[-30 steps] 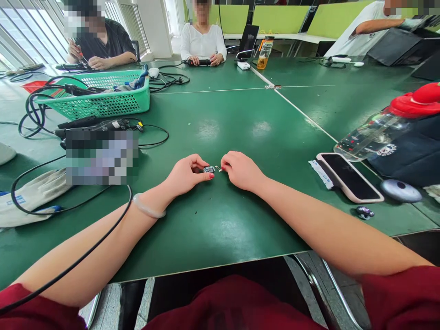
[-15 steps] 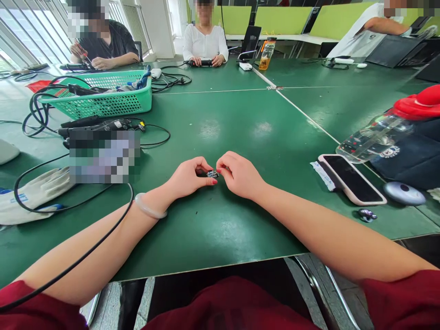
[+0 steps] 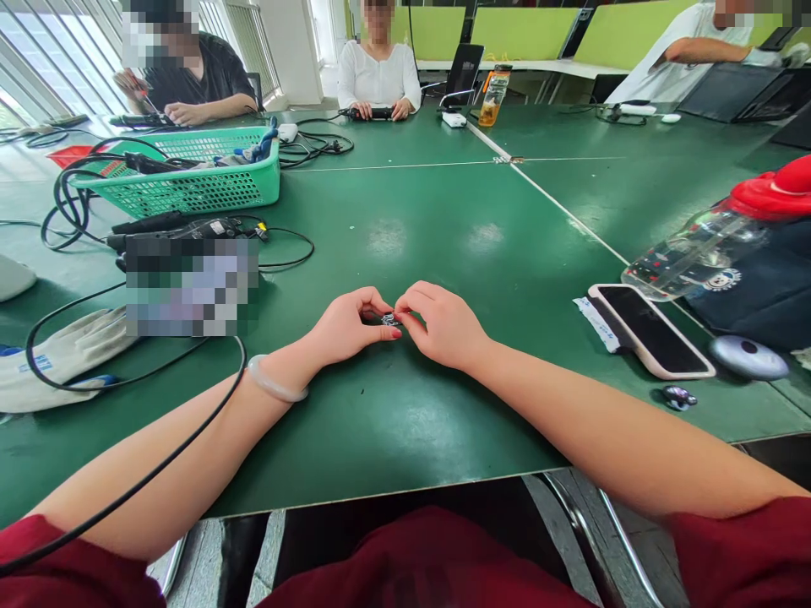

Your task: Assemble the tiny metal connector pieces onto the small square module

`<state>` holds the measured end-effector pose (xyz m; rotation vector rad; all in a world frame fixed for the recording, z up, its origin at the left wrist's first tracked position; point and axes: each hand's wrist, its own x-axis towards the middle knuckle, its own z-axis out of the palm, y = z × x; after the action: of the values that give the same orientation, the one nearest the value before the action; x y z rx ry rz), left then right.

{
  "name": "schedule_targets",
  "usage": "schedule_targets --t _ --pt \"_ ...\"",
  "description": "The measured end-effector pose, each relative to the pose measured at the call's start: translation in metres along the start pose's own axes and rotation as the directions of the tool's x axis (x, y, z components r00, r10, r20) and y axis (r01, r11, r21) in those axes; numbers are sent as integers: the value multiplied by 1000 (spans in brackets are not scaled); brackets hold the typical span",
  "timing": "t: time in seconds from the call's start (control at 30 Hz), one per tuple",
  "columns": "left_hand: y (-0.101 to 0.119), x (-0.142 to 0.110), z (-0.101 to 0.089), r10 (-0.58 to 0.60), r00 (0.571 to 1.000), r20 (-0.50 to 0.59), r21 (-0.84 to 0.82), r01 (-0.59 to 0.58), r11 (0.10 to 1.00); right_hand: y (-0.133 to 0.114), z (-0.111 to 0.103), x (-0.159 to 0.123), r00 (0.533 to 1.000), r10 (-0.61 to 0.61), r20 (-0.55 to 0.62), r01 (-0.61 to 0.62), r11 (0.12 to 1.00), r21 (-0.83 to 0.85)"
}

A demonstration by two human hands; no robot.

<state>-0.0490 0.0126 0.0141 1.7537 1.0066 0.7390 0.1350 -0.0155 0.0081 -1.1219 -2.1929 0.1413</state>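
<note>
Left hand (image 3: 347, 325): fingers pinch a small dark patterned piece (image 3: 390, 320) above the green worktop (image 3: 380, 414), near its front edge; right hand (image 3: 442, 327) curls in from the other side, fingertips meeting at the piece, though whether they grip it I cannot tell. To the left lie a pale glove (image 3: 69, 359) and, farther back, a green basket (image 3: 190, 187); to the right, a phone (image 3: 652, 329) beside a mouse (image 3: 748, 357), with a red-lidded bottle (image 3: 697, 253) behind.

The two forearms reach forward and come near each other, and the left hand (image 3: 347, 325) curves its thumb and fingers toward the right hand (image 3: 442, 325), which is bent with its fingertips close together.
</note>
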Motion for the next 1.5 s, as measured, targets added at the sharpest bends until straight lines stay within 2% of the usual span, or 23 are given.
schedule_targets --t 0.23,0.5,0.67,0.77,1.03,1.5 --pt "-1 0 -1 18 1000 -8 20 -18 1000 0 0 0 999 48 -14 -47 997 55" --pt "-2 -1 -1 47 999 6 60 -47 997 3 -1 2 981 195 -26 -187 967 173" --pt "-3 1 -2 -1 1000 -14 2 1 1000 11 -7 4 964 262 -44 -251 953 170" --pt "-5 2 -2 1 1000 -30 -10 -1 1000 12 -9 2 970 237 -47 -226 960 166" --pt "-3 1 -1 22 1000 -20 21 -22 1000 4 -4 -1 1000 17 -16 -14 987 159" --pt "-1 -2 -1 69 998 -13 212 -64 975 3 -4 -1 999 22 44 -27 991 129"
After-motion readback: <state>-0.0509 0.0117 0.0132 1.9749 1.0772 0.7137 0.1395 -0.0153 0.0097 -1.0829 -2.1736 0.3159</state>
